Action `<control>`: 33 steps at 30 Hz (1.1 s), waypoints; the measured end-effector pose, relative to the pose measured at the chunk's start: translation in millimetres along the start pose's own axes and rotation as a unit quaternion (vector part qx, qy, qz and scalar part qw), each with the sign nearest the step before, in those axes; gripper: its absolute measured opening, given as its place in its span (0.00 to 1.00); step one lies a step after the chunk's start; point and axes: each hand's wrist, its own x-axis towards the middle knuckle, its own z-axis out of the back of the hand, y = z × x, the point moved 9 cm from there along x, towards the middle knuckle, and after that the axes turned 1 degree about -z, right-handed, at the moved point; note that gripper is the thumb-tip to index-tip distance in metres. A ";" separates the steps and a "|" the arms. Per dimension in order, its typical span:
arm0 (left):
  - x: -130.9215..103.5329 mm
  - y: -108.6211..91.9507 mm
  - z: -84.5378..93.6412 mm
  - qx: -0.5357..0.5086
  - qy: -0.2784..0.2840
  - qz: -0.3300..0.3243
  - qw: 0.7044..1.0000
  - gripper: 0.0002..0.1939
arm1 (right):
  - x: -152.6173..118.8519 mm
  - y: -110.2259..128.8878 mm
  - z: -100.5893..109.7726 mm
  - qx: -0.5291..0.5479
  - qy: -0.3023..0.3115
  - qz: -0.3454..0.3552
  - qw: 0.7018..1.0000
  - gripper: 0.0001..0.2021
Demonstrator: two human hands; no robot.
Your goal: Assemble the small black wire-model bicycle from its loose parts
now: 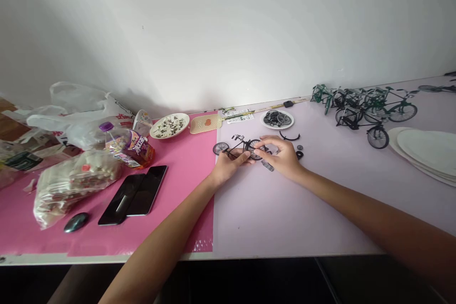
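A small black model bicycle [239,148] is held just above the table, its front wheel pointing left. My left hand [231,165] grips its frame from below, fingers closed around it. At the rear wheel, my right hand [283,157] pinches with thumb and fingertips; part of that wheel is hidden behind the fingers. Beneath the right hand lies a small grey rack-like part [267,166]. Close by on the right are a curved black strip [289,137], a small grey disc [299,147] and a black round part [299,155].
A plate of dark bicycle parts [277,119] and a plate of pale small pieces [169,126] stand near the wall. Several model bicycles [377,109] stand right, beside stacked white plates [427,147]. Left are two phones [133,197], a purple-capped bottle [128,145] and plastic bags [76,175].
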 end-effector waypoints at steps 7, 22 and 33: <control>-1.2 -0.6 -0.2 -0.011 0.000 0.001 1.000 0.25 | -1.3 -8.1 -9.2 0.080 0.037 -0.056 0.995 0.10; 0.7 6.0 1.3 -0.034 0.004 0.032 0.999 0.24 | -2.2 -3.9 -4.5 0.054 0.015 -0.018 0.998 0.08; -0.9 1.7 -4.0 -0.022 0.039 0.012 0.999 0.21 | -1.2 6.4 -3.5 0.014 0.016 0.022 1.000 0.03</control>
